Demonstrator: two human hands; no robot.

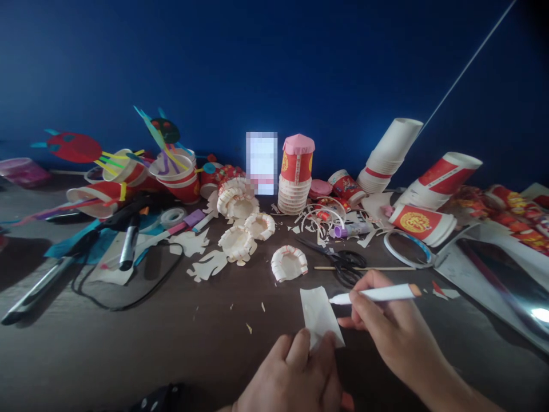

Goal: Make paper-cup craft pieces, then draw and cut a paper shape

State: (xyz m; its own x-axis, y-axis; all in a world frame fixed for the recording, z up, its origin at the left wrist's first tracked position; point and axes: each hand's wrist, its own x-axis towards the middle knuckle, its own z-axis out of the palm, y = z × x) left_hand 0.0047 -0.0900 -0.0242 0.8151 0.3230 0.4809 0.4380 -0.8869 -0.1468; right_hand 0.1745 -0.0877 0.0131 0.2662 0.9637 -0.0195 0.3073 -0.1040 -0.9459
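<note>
A small white paper piece [319,313] lies on the dark table, its lower edge under the fingers of my left hand [295,366]. The fingers of that hand are bent together on the paper. My right hand [390,326] grips a white marker [377,294] with an orange end. The marker's tip points left and sits by the paper's upper right edge. Just above the paper stands a small ring-shaped paper piece [290,264] with folded edges. Black scissors [343,264] and a thin wooden stick [386,268] lie behind my right hand.
Stacked paper cups [295,197] stand at the back, with leaning cup stacks [388,154] to the right. More folded paper pieces [237,242] and scraps lie left of centre. A glue gun [128,220] with a black cable is at the left, a tape roll [407,252] at the right.
</note>
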